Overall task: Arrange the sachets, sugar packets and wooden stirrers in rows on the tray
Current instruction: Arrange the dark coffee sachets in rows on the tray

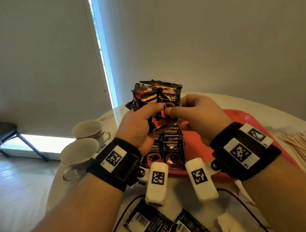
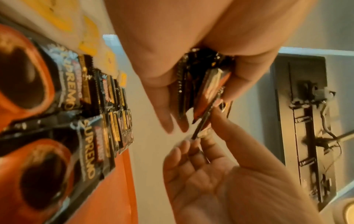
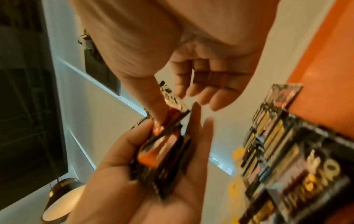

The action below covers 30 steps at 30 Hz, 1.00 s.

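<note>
Above the flat red plastic tray (image 1: 243,117), our left hand (image 1: 136,127) grips a fanned stack of black-and-red foil coffee sachets (image 1: 156,95). Our right hand (image 1: 199,112) pinches the front sachet (image 1: 169,100). More sachets lie in rows on the tray.

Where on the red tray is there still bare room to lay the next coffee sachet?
Bare tray shows right of the two sachet rows, out to its right rim, partly hidden by the right hand. The left side is crowded with overlapping sachets. Off the tray, wooden stirrers border the right and two teacups the left.
</note>
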Motion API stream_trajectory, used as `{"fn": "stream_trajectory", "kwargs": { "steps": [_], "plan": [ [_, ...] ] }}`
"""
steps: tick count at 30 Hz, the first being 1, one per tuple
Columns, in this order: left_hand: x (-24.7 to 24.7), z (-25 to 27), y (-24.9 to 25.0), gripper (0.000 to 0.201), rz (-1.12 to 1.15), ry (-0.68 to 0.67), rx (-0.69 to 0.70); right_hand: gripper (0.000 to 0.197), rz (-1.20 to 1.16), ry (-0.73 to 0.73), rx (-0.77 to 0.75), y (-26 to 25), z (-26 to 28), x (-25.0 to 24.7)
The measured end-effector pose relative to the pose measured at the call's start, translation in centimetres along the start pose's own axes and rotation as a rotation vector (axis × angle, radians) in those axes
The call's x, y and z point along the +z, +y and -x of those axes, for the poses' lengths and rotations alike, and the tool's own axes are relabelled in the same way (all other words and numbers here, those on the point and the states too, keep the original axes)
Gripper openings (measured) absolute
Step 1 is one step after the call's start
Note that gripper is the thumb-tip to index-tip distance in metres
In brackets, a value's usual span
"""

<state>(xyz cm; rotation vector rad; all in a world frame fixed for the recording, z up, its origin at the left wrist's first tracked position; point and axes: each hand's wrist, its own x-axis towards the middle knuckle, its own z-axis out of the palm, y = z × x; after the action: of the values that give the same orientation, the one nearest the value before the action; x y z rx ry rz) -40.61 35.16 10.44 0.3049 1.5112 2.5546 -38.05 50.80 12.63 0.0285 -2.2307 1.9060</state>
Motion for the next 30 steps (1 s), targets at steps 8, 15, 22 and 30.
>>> {"fn": "stream_trajectory", "kwargs": {
  "steps": [8,15,22,30],
  "plan": [
    [-0.2,0.2,0.5,0.023,-0.161,-0.023,-0.029,0.031,-0.288,-0.018,0.065,-0.9,-0.3,-0.6],
    [-0.6,0.0,0.8,0.039,-0.096,-0.074,-0.028,0.027,-0.356,0.064,0.156,-0.7,-0.7,-0.9],
    [-0.9,-0.3,0.4,0.051,-0.056,-0.019,0.000,0.044,-0.455,0.057,0.267,-0.4,-0.7,-0.8],
    [-0.8,-0.5,-0.1,0.034,-0.113,0.052,0.025,0.036,-0.371,0.120,0.193,-0.5,-0.6,-1.7]
  ]
}}
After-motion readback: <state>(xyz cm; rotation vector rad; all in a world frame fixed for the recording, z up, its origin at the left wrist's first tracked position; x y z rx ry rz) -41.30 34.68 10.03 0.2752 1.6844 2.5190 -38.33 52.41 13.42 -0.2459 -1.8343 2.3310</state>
